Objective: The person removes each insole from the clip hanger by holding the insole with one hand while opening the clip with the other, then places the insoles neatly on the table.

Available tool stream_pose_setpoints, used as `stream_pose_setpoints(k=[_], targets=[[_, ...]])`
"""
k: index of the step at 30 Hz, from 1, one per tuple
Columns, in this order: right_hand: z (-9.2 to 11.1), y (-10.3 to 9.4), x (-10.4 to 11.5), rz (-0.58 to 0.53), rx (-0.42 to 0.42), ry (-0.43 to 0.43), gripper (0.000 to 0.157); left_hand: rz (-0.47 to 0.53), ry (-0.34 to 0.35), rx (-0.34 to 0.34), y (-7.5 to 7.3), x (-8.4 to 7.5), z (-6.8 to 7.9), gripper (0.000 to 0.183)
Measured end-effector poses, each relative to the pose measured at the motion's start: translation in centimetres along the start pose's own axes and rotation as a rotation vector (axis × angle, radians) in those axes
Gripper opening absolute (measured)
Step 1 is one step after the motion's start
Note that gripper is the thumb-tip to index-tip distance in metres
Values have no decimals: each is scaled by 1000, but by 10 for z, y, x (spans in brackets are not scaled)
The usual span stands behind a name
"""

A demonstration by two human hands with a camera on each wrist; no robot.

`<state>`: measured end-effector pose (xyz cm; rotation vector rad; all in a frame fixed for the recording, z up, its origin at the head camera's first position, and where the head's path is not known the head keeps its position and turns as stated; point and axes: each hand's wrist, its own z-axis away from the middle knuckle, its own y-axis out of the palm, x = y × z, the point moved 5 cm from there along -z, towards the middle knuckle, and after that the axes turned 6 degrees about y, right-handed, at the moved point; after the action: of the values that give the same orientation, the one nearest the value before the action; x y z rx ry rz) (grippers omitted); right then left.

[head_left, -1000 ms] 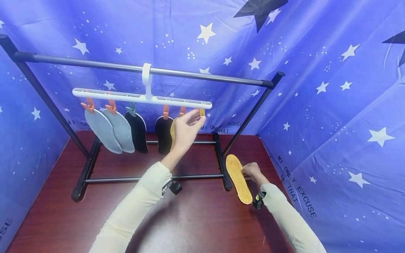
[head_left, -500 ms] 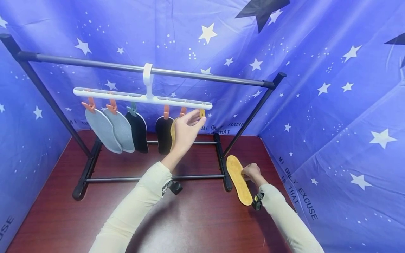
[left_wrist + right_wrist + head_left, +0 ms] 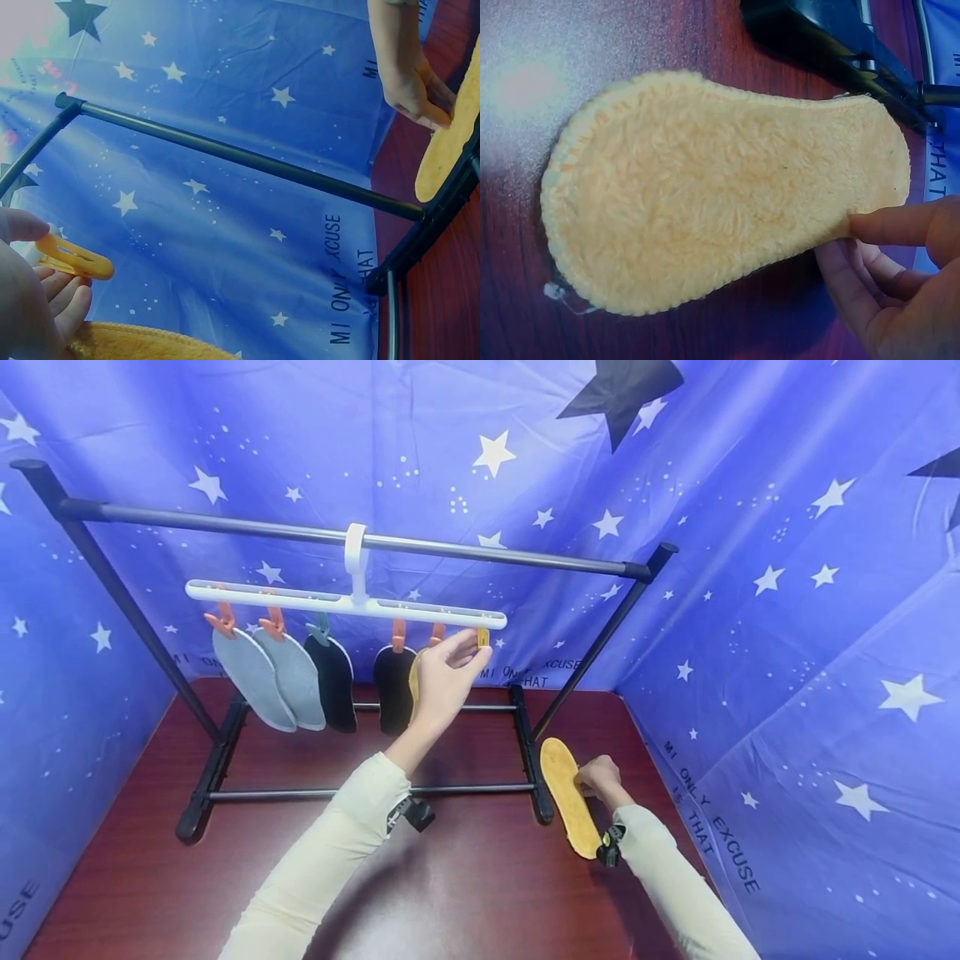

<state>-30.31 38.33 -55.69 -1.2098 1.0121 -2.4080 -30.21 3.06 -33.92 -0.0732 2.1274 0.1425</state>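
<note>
My left hand [image 3: 444,681] pinches a yellow clothespin [image 3: 79,259] under the right end of the white hanger [image 3: 427,612]. Low on the right, my right hand [image 3: 602,777] grips the edge of a yellow fleecy insole [image 3: 567,797] between thumb and fingers. The right wrist view shows the thumb on top of this insole and the fingers beneath it. Behind my left hand, a second yellow insole [image 3: 150,343] is mostly hidden. Two grey insoles [image 3: 251,681] and two black insoles [image 3: 395,689] hang from orange and green clothespins [image 3: 319,625].
The hanger hooks over the top bar of a black rack [image 3: 495,553], whose feet stand on a reddish-brown wooden table [image 3: 465,885]. A rack foot [image 3: 542,793] lies close to the yellow insole. Blue star-printed cloth [image 3: 795,610] surrounds the table.
The head view has shifted slightly, so the whole scene sits a little lower. Both hands keep their holds on the clothespin and the insole.
</note>
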Motion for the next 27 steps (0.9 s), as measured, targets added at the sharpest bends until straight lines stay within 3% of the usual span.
stream_pose_setpoints(k=[11, 27], targets=[[1, -2, -1, -46, 27, 13, 14, -7, 12, 9, 1, 0, -1, 36], [5, -4, 0, 51, -2, -26, 7, -11, 0, 0, 0, -2, 1, 36]])
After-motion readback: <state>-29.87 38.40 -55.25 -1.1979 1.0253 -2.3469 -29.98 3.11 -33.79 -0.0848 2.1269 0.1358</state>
